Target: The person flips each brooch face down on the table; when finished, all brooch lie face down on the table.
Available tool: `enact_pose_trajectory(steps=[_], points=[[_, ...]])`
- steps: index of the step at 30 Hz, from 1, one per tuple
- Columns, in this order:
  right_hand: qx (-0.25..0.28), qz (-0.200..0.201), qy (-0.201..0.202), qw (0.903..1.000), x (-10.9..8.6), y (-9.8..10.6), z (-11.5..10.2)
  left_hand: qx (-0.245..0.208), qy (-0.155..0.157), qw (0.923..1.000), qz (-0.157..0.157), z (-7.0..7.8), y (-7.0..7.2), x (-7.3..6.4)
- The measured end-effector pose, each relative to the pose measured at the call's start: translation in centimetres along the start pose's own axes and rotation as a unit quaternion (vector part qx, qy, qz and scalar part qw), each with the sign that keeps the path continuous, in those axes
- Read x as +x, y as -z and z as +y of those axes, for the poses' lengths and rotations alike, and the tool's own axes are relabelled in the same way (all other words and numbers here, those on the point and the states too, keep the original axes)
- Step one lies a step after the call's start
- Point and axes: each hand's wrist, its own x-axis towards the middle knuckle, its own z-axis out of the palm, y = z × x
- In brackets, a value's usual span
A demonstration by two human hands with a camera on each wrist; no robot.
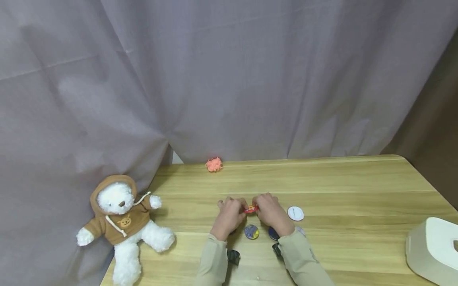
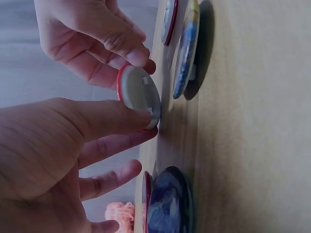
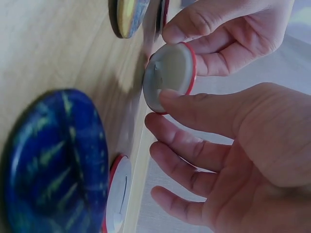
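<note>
A red-rimmed pin badge point(image 1: 251, 209) is held between both hands, tilted up on its edge close over the table. My left hand point(image 1: 229, 216) pinches one side between thumb and forefinger, its other fingers spread loosely. On the opposite side, my right hand point(image 1: 270, 213) pinches the rim. The badge's pale back point(image 2: 138, 92), with its pin fittings, faces the wrist cameras. Nearer the body lies a grey-and-yellow badge point(image 1: 251, 232). A dark blue badge point(image 1: 273, 233) sits by the right wrist, partly covered. In the left wrist view, a dark swirled badge point(image 2: 170, 204) lies below the left fingers.
Right of the hands, a white badge back point(image 1: 295, 213) faces up on the wooden table point(image 1: 358, 198). A coral fuzzy bundle point(image 1: 214, 164) is at the far edge. At left sits a white teddy bear in a brown hoodie point(image 1: 123, 226); a white box point(image 1: 434, 248) stands right.
</note>
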Motion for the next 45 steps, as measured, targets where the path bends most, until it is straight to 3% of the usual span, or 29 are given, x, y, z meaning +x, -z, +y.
enact_pose_trajectory(steps=[13,20,26,35,45], points=[[0.046,0.018,-0.005,0.9987,0.0,0.8,0.1,0.009,-0.003,0.9983,0.057,0.5,0.8,0.1],[0.081,0.018,0.024,0.9962,-0.1,1.7,0.5,0.008,-0.003,0.9970,0.077,0.5,0.7,0.3],[0.101,0.027,0.045,0.9935,-0.4,2.4,1.2,-0.006,0.000,0.9973,0.073,0.8,0.6,0.4],[0.101,0.029,0.045,0.9934,-0.4,2.7,1.7,-0.039,0.017,0.9973,0.060,1.4,0.9,0.5],[0.098,0.010,0.029,0.9947,-0.3,1.8,1.6,-0.019,0.009,0.9989,0.043,1.3,0.2,0.4]])
